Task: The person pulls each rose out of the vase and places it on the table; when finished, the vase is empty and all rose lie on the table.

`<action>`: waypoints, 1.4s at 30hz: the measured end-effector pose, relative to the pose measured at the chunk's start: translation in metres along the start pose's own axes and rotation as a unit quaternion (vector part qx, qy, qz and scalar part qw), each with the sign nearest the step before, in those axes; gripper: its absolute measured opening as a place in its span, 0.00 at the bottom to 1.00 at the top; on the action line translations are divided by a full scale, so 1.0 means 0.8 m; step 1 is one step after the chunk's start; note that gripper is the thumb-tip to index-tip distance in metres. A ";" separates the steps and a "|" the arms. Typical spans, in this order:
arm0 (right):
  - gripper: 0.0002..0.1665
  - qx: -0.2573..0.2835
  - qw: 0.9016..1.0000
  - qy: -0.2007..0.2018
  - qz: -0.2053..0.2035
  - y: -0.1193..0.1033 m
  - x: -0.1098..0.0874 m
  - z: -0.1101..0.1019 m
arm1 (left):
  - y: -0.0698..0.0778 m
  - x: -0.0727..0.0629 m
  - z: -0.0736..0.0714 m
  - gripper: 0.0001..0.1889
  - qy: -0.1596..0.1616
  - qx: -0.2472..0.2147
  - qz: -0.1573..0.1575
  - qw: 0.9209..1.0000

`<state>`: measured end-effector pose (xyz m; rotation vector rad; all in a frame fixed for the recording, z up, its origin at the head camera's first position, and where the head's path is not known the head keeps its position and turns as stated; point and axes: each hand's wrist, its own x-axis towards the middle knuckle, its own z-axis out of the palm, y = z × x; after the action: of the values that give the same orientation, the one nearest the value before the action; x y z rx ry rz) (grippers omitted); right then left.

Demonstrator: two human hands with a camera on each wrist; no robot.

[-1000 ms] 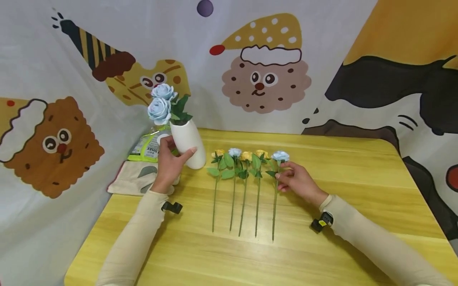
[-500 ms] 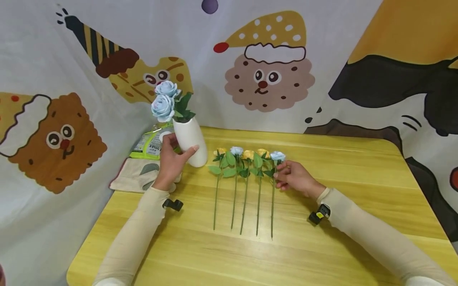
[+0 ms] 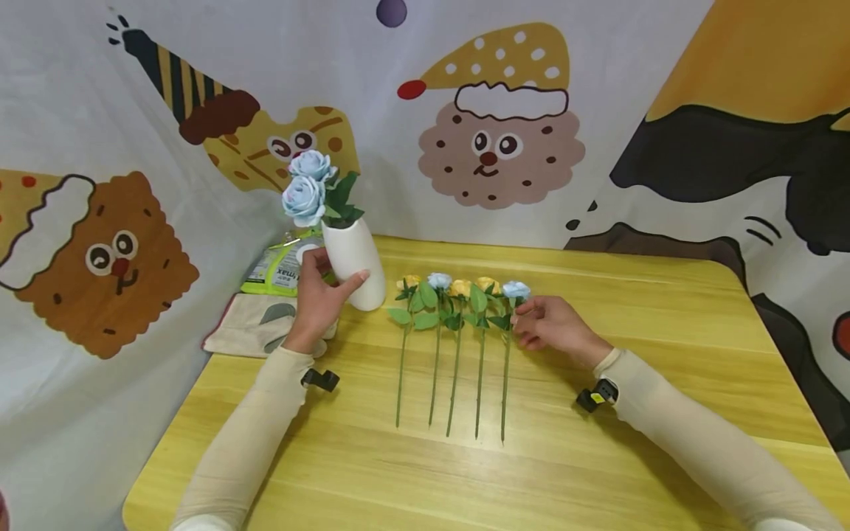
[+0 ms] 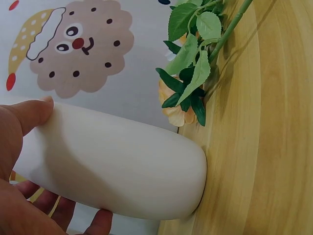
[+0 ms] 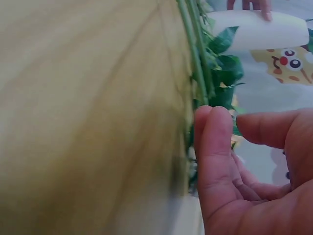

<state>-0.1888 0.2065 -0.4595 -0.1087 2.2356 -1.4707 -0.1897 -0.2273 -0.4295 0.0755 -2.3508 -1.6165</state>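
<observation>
My left hand (image 3: 317,299) grips a white vase (image 3: 361,269) standing on the table, thumb on one side and fingers on the other. Two pale blue artificial roses (image 3: 305,199) with green leaves rise from its mouth. To the right, a row of artificial roses lies on the wood, yellow and blue heads away from me. Beside the rightmost blue rose (image 3: 516,290) is my right hand (image 3: 558,329), its fingertips close to the upper stem. In the right wrist view, a gap shows between the thumb (image 5: 261,128) and index fingertip, with nothing pinched there.
Left of the vase lie a pale work glove (image 3: 242,328) and a yellow-green package (image 3: 268,269). A cartoon-printed cloth (image 3: 385,147) hangs behind the wooden table (image 3: 637,295).
The rightmost blue rose has shifted slightly left, nearer the row, its stem end swinging left. My right fingers have let go of it and drawn a little right. The left hand stays on the vase.
</observation>
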 end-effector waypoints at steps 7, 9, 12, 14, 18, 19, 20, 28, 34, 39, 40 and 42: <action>0.21 -0.037 0.998 0.014 -0.049 -0.024 -0.005 0.004 | -0.002 0.001 0.000 0.43 0.001 -0.001 0.001 1.000; 0.19 -0.047 0.997 0.014 -0.066 -0.034 -0.005 0.009 | -0.002 0.001 0.000 0.43 0.001 -0.001 0.002 1.000; 0.18 -0.050 0.995 0.011 -0.089 -0.048 -0.004 0.021 | -0.001 0.001 0.000 0.43 0.001 0.000 0.002 1.000; 0.18 -0.049 0.993 0.005 -0.110 -0.058 -0.004 0.030 | 0.000 0.001 0.000 0.43 0.001 0.001 0.004 1.000; 0.16 -0.062 0.986 -0.003 -0.156 -0.079 -0.003 0.051 | 0.002 0.001 0.000 0.42 0.001 0.002 0.004 1.000; 0.15 -0.068 0.983 -0.004 -0.169 -0.083 -0.002 0.056 | 0.002 0.001 0.000 0.42 0.001 0.002 0.004 1.000; 0.14 -0.070 0.981 -0.005 -0.180 -0.088 -0.001 0.062 | 0.002 0.000 0.000 0.42 0.001 0.002 0.004 1.000; 0.08 -0.086 0.969 -0.017 -0.233 -0.134 0.009 0.103 | 0.001 0.001 0.000 0.42 0.001 0.002 0.007 1.000; 0.08 -0.101 0.957 -0.017 -0.270 -0.170 0.024 0.130 | 0.000 0.002 0.000 0.42 0.004 0.002 0.013 1.000; 0.06 -0.126 0.942 0.014 -0.311 -0.195 0.038 0.154 | 0.001 0.000 0.000 0.43 0.007 0.005 0.012 1.000; 0.07 -0.128 0.939 0.020 -0.320 -0.201 0.040 0.159 | 0.001 0.000 0.000 0.44 0.007 0.004 0.011 1.000; 0.09 -0.123 0.934 0.030 -0.334 -0.214 0.043 0.168 | 0.001 0.000 0.000 0.44 0.005 0.003 0.012 1.000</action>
<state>-0.1942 0.0087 -0.3628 -1.0022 2.5592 -1.4933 -0.1894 -0.2269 -0.4285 0.0580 -2.3402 -1.5940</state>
